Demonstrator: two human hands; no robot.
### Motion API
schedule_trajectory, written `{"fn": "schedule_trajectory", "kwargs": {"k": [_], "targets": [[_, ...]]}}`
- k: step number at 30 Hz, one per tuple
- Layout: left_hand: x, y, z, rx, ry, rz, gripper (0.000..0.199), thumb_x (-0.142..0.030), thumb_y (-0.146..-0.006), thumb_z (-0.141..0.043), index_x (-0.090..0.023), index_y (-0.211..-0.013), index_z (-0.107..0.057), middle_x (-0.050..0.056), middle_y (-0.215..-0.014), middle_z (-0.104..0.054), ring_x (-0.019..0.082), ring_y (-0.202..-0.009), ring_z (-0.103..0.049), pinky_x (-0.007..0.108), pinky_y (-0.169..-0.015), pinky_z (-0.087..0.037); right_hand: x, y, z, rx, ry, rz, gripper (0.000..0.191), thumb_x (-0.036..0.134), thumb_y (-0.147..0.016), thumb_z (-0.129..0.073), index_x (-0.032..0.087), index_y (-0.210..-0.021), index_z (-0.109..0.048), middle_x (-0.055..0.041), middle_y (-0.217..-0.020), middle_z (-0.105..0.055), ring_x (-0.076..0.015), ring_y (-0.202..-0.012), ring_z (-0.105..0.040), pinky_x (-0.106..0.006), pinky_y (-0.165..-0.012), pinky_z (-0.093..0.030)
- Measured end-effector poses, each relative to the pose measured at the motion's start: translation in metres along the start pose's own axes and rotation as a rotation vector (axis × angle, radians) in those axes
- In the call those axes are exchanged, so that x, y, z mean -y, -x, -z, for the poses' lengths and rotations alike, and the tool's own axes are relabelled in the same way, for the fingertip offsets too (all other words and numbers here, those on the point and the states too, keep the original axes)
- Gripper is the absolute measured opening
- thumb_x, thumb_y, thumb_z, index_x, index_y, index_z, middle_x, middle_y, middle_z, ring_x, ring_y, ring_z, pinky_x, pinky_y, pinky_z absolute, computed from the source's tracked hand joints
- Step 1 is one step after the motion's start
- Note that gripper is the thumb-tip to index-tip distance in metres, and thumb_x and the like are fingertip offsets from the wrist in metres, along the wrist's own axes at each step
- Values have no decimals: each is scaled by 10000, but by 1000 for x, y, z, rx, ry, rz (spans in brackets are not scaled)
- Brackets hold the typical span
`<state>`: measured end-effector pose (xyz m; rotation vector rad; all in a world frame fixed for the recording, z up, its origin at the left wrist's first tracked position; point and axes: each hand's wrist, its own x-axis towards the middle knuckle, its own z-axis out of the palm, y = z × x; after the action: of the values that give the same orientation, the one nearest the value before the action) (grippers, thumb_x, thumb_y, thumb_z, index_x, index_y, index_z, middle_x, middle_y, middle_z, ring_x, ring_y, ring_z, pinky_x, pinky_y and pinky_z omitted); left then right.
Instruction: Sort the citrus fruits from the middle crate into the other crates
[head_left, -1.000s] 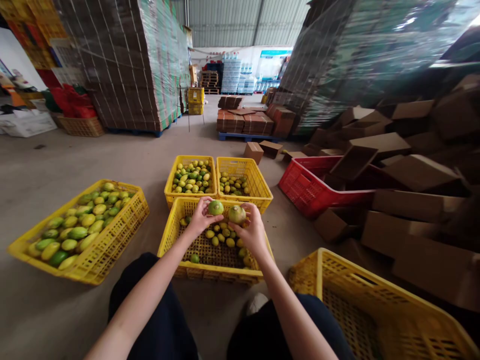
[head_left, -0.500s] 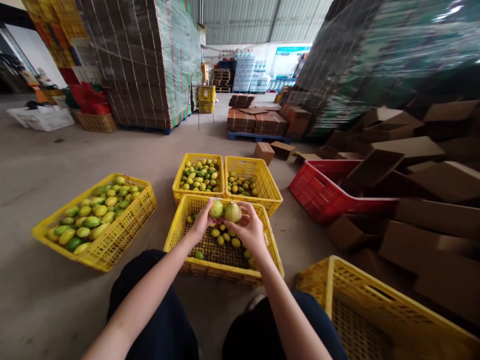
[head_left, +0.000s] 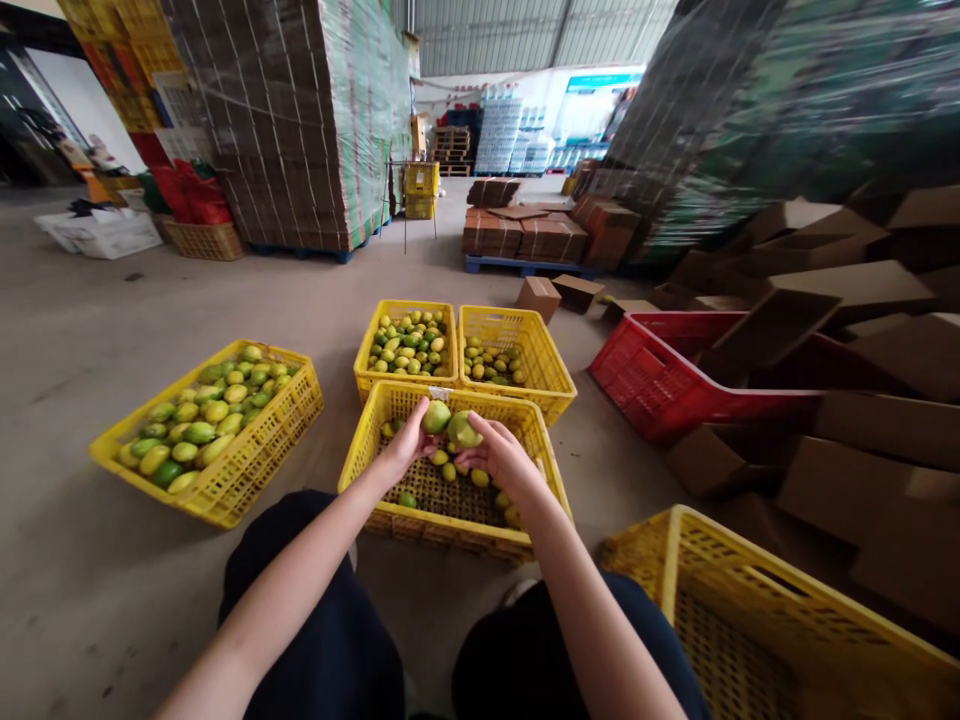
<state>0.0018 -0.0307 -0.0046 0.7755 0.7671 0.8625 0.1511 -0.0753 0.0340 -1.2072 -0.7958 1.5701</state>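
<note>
Over the middle yellow crate [head_left: 450,535], my left hand [head_left: 406,442] grips a round green lemon-like fruit [head_left: 436,416] between thumb and fingers. My right hand [head_left: 501,458] is closed on a second, paler green fruit [head_left: 463,430], right beside the first. Both hands are raised above the crate's far half. Below them, several smaller yellow fruits [head_left: 480,478] lie scattered on the crate's slatted bottom, with a green one [head_left: 406,499] near the front left corner.
Behind stand two yellow crates, one well filled [head_left: 366,372] and one partly filled [head_left: 562,388]. A full crate [head_left: 247,480] is at left. Another yellow crate [head_left: 750,580] sits at front right, a red crate [head_left: 637,385] and loose cardboard boxes [head_left: 847,500] beyond it. Wrapped stacks [head_left: 262,130] rise behind.
The view has shifted slightly, moving the scene right in the picture. Both fruits have turned a little in my hands, and my right hand's fingers have shifted around its fruit.
</note>
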Motion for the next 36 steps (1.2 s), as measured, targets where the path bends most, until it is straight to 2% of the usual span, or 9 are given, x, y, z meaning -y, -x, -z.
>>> {"fn": "schedule_trajectory", "kwargs": {"k": [4,6,8,12,16,20,26,30,36], "targets": [[-3,3,-5,-99,-120,-68,531,-678,-773,-499,-156,-733,-582,-3,-554,-533,70,-438,-435,182,-430,-352,0,-3,5,-71,17,49,348,391,-683,-762,235,-818,-482,-14,-670,-682,-136,-503,-629,-254,-497,-558],[-6,6,-8,-161,-187,-198,451,-613,-747,-599,-172,-843,-609,10,-679,-600,99,-528,-521,213,-505,-435,-1,-4,7,-157,106,175,421,362,-600,-812,250,-825,-475,-16,-732,-689,-161,-575,-649,-287,-540,-570],[-9,7,-9,-157,-264,-372,417,-487,-683,-730,-207,-965,-604,18,-837,-639,135,-679,-597,245,-615,-490,-2,-5,9,-264,268,362,489,347,-536,-830,253,-861,-477,-19,-804,-687,-190,-661,-666,-319,-593,-574],[-10,5,-9,-106,-419,-599,523,-280,-579,-832,-223,-1026,-566,46,-1061,-622,171,-916,-606,282,-786,-495,-3,-5,10,-411,555,664,500,334,-565,-769,226,-969,-494,-49,-924,-662,-215,-755,-667,-364,-674,-567],[-9,2,-11,-144,-443,-660,520,-244,-578,-827,-216,-1015,-546,56,-1085,-606,169,-943,-592,287,-798,-490,-4,-6,8,-437,609,745,470,306,-603,-726,218,-1003,-495,-60,-927,-656,-231,-826,-656,-387,-727,-556],[-14,2,-13,-80,-359,-613,533,-212,-546,-843,-206,-986,-542,40,-1013,-639,167,-918,-611,297,-814,-485,0,-10,11,-422,455,730,512,281,-554,-763,232,-972,-471,-66,-992,-651,-235,-888,-650,-385,-761,-545],[-24,0,-10,-46,-123,-426,494,-192,-517,-858,-178,-969,-660,38,-970,-692,166,-899,-633,335,-917,-447,15,-6,24,-112,83,476,524,260,-473,-848,237,-883,-522,-10,-906,-696,-193,-814,-668,-343,-766,-533],[-25,2,-8,-20,50,-269,456,-200,-558,-845,-170,-987,-695,41,-966,-705,169,-914,-642,320,-920,-458,21,-1,30,-39,29,397,455,227,-508,-842,229,-907,-624,1,-936,-697,-156,-787,-658,-298,-760,-519],[-27,3,-10,7,199,-295,319,-179,-665,-781,-174,-963,-667,29,-958,-706,130,-849,-663,290,-881,-500,22,-1,33,16,-124,289,395,245,-539,-820,223,-913,-694,9,-833,-701,-131,-723,-660,-264,-708,-550]]}}
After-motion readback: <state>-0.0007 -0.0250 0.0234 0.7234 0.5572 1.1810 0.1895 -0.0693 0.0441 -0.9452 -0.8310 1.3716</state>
